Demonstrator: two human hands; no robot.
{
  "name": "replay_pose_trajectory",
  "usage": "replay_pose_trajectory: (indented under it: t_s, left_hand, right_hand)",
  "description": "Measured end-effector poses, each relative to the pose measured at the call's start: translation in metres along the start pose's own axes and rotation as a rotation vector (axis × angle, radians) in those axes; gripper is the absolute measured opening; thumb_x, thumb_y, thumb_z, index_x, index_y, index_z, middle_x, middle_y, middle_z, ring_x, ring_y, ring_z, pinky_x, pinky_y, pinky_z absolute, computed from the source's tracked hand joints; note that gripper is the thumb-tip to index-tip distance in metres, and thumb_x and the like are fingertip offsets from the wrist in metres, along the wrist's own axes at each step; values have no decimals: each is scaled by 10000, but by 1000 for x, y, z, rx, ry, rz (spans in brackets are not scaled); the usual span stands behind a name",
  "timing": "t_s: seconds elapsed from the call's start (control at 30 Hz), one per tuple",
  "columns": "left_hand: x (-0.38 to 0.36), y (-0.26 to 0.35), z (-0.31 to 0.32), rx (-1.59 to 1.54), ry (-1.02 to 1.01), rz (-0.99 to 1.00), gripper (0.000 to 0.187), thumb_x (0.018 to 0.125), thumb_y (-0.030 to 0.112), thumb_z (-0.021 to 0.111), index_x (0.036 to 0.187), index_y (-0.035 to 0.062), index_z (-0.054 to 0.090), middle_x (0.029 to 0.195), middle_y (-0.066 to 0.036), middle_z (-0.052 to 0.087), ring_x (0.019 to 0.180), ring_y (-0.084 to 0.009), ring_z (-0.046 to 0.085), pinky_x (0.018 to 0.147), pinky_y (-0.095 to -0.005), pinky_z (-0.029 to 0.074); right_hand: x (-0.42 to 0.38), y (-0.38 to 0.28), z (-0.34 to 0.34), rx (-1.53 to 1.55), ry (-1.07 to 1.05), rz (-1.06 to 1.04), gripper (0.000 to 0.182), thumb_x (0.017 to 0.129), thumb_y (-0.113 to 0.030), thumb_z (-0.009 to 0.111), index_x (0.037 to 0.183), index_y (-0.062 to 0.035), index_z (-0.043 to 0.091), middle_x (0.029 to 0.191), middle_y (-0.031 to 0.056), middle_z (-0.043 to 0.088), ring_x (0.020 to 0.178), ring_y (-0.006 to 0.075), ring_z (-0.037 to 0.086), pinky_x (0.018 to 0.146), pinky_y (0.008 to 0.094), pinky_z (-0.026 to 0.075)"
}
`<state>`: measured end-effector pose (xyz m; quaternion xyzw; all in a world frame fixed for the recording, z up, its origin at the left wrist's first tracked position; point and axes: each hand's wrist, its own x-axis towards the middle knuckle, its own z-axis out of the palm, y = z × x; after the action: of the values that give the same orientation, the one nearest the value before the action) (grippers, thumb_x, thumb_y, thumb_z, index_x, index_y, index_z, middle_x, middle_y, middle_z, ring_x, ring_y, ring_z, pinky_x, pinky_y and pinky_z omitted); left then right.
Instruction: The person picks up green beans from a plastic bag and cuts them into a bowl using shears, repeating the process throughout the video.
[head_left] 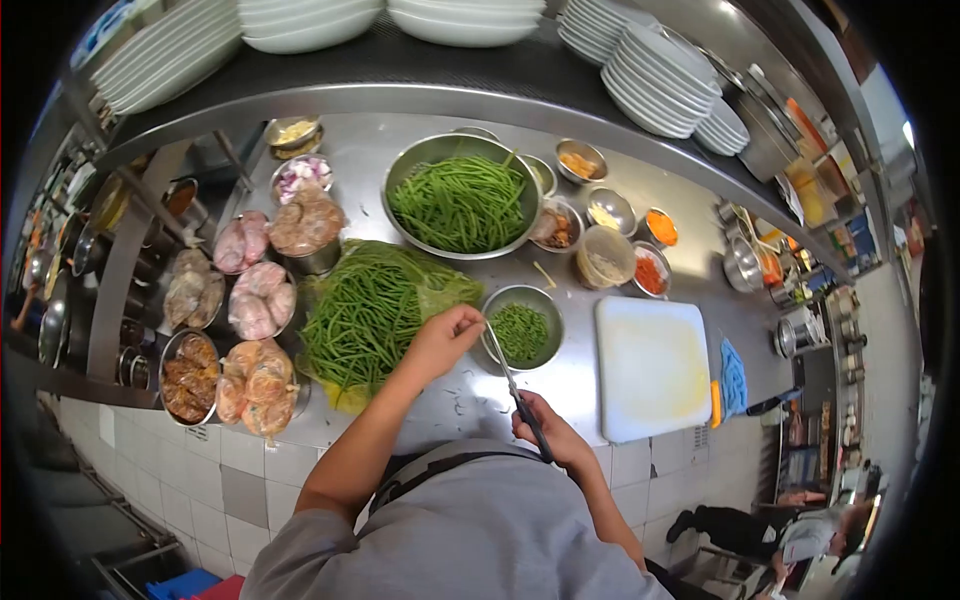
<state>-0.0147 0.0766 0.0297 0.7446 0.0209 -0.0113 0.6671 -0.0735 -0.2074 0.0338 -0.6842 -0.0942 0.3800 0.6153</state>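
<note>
Lower centre, the right hand [558,428]'s grip wraps a knife [505,367]; the left hand [443,342] curls beside a bowl [556,340], its hold unclear.

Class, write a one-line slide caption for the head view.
Right hand gripping a black-handled steel knife, left hand near its tip, beside a round metal bowl of chopped green pieces.

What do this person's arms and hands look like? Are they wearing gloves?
No gloves! The left hand and right hand are both bare, and I can't see a watch or bracelet on either wrist. The forearms are uncovered too. On the left arm there's a short, plain grey sleeve, matching the grey shirt.
</note>
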Motion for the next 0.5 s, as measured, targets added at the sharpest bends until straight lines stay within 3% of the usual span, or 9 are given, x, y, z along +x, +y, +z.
replay_pose_trajectory:
  t_s: [0.03, 0.07, 0.13, 0.17, 0.4, 0.47, 0.5]
  left_hand:
    - [7, -14, 16, -15, -3, 88, 148, 998, 116, 700, 1114, 26, 676, 851, 37, 641, 744, -42, 543, 672, -231, 458]
    - [10, -28, 26, -24, -16, 85, 148, 998, 116, 700, 1114, 26, 676, 851, 37, 641, 744, -42, 543, 672, -231, 458]
    - [13, -36, 40, 44, -99, 6, 159, 989, 130, 714, 1103, 24, 679, 859, 22, 655, 757, -43, 556, 668, -237, 463]
    - [16, -40, 46, 53, -90, 35, 222, 967, 225, 731, 1095, 46, 692, 858, -77, 725, 759, -161, 660, 699, -337, 526]
    - [30, -31, 55, 240, -137, 116, 246, 968, 255, 719, 1108, 55, 693, 931, -116, 760, 773, -232, 698, 711, -374, 537]
    - [30, -23, 54, 203, -217, -34, 186, 988, 136, 686, 1119, 4, 676, 928, -80, 753, 834, -138, 687, 738, -291, 532]
    - [32, -29, 54, 205, -219, -34, 186, 988, 136, 686, 1119, 4, 676, 928, -80, 753, 834, -138, 687, 738, -291, 532]
  right_hand:
    - [0, 2, -2, 22, 24, 26, 725, 980, -232, 729, 1563, -10, 360, 1014, 7, 576, 911, 111, 554, 834, 269, 457]
    - [-1, 5, -5, 23, 37, 34, 725, 980, -232, 729, 1563, -10, 360, 1014, 7, 576, 911, 111, 554, 834, 269, 457]
    - [1, 13, -11, 88, 80, 28, 827, 944, -446, 774, 1552, -46, 382, 1014, 9, 602, 921, 139, 594, 833, 282, 465]
    - [2, 19, -15, 73, 96, 25, 840, 939, -512, 764, 1540, -54, 396, 1003, 8, 606, 884, 136, 595, 757, 274, 448]
    - [13, 35, -12, 360, 170, 79, 560, 1042, -384, 671, 1468, -86, 464, 937, -6, 565, 755, 108, 520, 638, 253, 410]
    - [14, 35, -12, 465, 172, 123, 497, 1026, -263, 671, 1444, -70, 482, 840, -26, 510, 692, 82, 452, 601, 262, 388]
    - [13, 35, -12, 467, 172, 122, 497, 1026, -263, 671, 1444, -70, 482, 840, -26, 510, 692, 82, 452, 601, 262, 388]
